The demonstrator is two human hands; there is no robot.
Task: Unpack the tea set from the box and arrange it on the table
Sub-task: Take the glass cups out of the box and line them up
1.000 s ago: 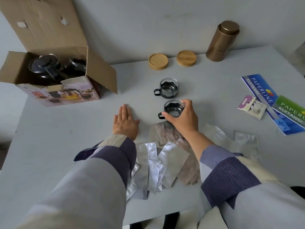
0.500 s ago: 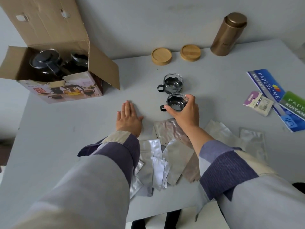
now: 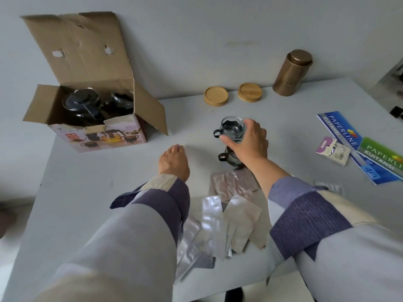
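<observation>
Two glass cups sit near the middle of the desk, one behind the other, apparently being lined up as a row while the rest of the set waits. The right hand [image 3: 247, 141] reaches forward over the near cup [image 3: 229, 156] and curls its thumb and fingers round the rim of the far cup [image 3: 231, 128] — probably to nudge it into place. The left hand [image 3: 173, 161] lies flat on the desk [image 3: 87, 192], fingers straight and together, holding nothing; it seems to steady the person's lean. Toward the far left corner stands the open box [image 3: 96, 127], flaps up, with the teapot [image 3: 84, 105] and more dark pieces inside — so the unpacking looks partly done.
</observation>
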